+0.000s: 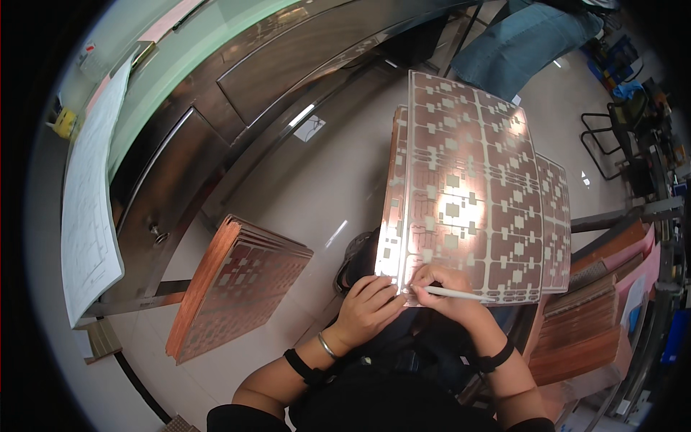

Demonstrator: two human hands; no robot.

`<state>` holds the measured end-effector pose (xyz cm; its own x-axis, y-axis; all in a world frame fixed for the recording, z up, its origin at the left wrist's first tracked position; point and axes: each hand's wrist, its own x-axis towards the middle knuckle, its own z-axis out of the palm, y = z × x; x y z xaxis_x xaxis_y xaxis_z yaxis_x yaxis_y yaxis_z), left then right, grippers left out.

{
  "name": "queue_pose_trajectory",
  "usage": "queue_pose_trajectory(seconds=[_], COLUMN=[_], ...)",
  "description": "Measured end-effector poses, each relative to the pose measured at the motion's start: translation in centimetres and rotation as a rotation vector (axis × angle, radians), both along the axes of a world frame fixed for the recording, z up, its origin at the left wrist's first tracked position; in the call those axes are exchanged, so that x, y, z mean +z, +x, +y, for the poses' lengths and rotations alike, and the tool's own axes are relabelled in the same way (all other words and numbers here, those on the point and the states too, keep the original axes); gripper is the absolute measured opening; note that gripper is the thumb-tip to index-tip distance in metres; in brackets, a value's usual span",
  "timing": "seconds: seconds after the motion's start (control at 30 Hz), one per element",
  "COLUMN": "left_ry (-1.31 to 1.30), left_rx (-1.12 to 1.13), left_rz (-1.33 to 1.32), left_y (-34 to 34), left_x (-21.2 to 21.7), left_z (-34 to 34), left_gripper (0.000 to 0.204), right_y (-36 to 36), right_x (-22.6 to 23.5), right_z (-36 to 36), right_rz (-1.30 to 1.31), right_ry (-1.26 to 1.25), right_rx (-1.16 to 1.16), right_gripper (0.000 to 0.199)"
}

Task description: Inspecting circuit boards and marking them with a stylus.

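Observation:
A large copper-coloured circuit board panel [452,187] with pale rectangular patterns lies in front of me, over other panels whose edges show at its left and right. My left hand [368,311] is at its near left corner, fingers together and closed on the edge. Close beside it, my right hand [448,294] grips a slim white pen [464,294]. The pen's tip end is by the same corner, near the left fingertips; my fingers partly hide it. Bright glare covers the panel's middle.
A stack of similar panels [241,288] leans upright at the left. More boards and pink sheets [597,309] stand on a rack at the right. A dark metal cabinet [173,165] and a paper sheet [93,209] are at the left. A person in blue trousers [522,47] is beyond; a chair [612,133] stands far right.

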<state>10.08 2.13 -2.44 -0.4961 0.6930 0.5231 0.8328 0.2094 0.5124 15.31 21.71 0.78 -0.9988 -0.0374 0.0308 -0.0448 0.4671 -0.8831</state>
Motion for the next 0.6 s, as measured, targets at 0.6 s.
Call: queue_pose_trajectory(seconds=[0.6], left_ry=[0.008], left_rx=[0.0], left_rz=[0.016], left_y=[0.0], left_x=[0.0], left_z=[0.0], left_gripper=[0.025], right_y=[0.2], right_x=[0.7], right_z=[0.2], right_rz=[0.011], right_ry=[0.037], right_rx=[0.142], right_gripper=[0.013])
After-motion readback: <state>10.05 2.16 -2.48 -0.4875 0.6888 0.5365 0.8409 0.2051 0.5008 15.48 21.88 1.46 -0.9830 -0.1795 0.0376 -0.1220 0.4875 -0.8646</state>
